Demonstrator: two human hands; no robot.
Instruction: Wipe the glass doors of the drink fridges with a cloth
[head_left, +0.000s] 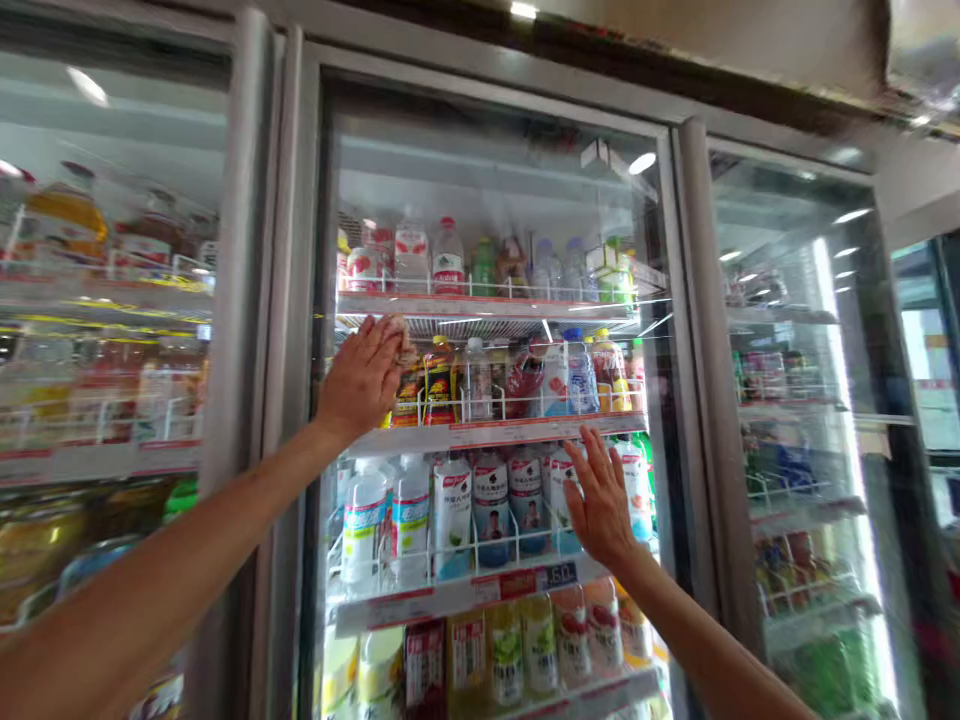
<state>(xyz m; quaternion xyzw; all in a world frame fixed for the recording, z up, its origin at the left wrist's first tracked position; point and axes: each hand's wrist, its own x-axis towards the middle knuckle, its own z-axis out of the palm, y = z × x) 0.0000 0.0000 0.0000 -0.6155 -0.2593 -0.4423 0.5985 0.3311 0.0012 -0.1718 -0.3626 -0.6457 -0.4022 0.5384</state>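
Observation:
My left hand (361,378) presses a crumpled, brownish cloth (401,338) against the glass door (480,140) of a drinks fridge, towards its left side. The fingers lie over the cloth and hide much of it. Lower on the right, my right hand (600,500) has its fingers spread and holds nothing. It is at the same pane, but I cannot tell whether it touches the glass. Behind the pane, shelves carry drinks, among them a dark bottle with a yellow cap (440,380) and white-labelled bottles (453,510).
A metal door frame (281,300) runs down the left of the pane, and another upright (724,380) stands on the right. Further glass-fronted fridge sections with bottles (64,220) and packs (765,375) flank it. A lit strip (847,420) glows in the right section.

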